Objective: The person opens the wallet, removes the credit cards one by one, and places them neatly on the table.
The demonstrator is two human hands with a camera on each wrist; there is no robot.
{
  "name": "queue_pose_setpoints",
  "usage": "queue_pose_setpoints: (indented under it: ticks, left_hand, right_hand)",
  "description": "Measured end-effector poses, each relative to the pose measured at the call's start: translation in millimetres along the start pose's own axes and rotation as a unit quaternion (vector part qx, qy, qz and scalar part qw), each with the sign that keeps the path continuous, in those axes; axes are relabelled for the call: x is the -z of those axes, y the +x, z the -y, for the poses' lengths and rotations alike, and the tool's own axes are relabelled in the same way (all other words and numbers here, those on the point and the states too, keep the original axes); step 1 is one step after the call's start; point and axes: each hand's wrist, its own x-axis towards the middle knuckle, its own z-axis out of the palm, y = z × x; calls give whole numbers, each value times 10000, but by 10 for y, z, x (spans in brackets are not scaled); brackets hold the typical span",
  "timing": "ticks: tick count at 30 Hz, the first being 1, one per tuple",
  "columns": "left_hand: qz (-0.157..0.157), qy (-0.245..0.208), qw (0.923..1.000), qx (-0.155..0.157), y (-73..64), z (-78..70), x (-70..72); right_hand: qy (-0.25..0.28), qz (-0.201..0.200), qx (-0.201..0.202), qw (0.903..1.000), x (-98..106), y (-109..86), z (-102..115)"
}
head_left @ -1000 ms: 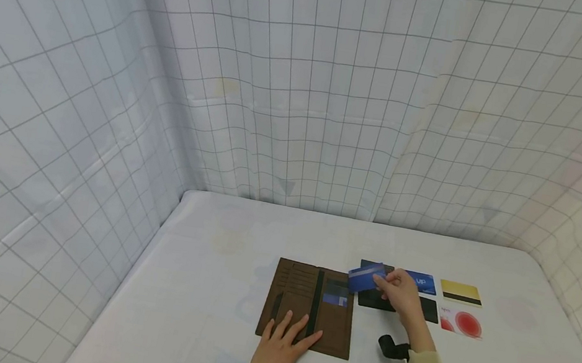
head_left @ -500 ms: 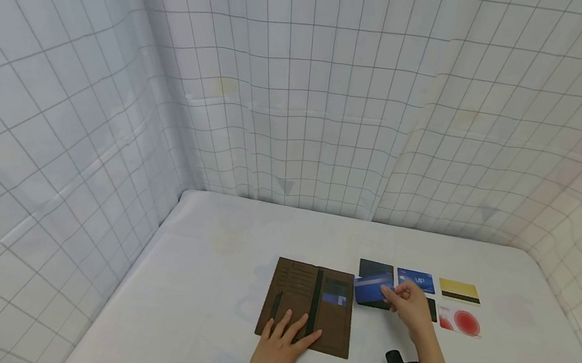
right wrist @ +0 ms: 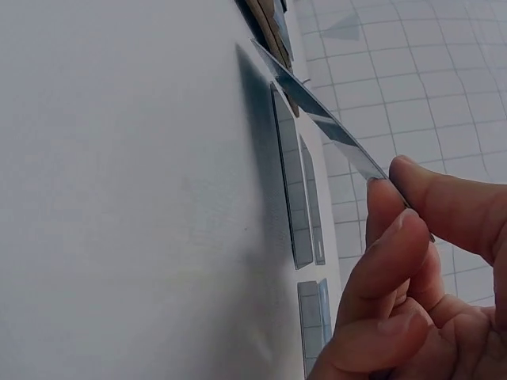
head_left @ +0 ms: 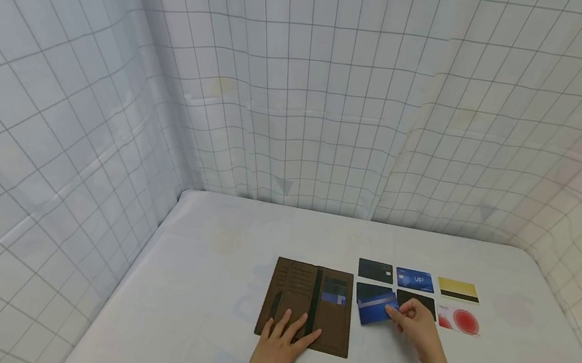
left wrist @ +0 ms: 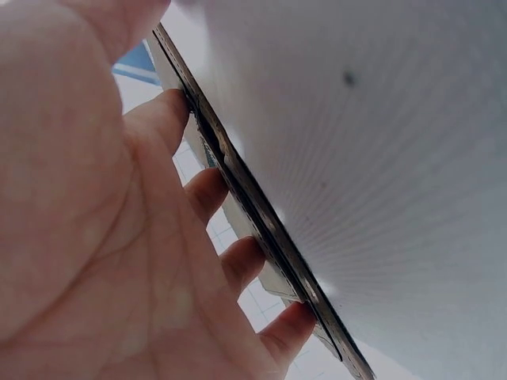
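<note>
An unfolded brown wallet (head_left: 332, 329) lies on the white table, card slots on its left half and a clear window with a blue card on its right. My left hand (head_left: 276, 358) rests on its lower part with straight, spread fingers; the left wrist view shows the fingertips at the wallet's edge (left wrist: 261, 206). Between thumb and fingers, my right hand (head_left: 416, 327) pinches a blue card (head_left: 376, 309) with a pale stripe. In the right wrist view the card (right wrist: 333, 131) tilts over the table, apart from the cards lying flat. It partly covers a black card (head_left: 367, 291) in the head view.
Behind lie a black card (head_left: 375, 271), a blue VIP card (head_left: 415, 280) and a gold card (head_left: 458, 290). Another black card (head_left: 424, 302) and a white card with red circles (head_left: 459, 319) lie in the front row. Grid-patterned curtains (head_left: 301, 114) surround the table.
My right hand has drawn the blue card away from beside the wallet, toward me and slightly right, uncovering the rear black card. The left hand keeps its place on the wallet.
</note>
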Motion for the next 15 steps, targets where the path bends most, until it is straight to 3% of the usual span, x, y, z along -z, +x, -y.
queue_pose_setpoints:
  ticks: [15]
  left_hand:
    - [-15,66,9999,80,-8,-33,22]
  right_hand:
    - [-462,-29,-54,9989,13,-113,-99]
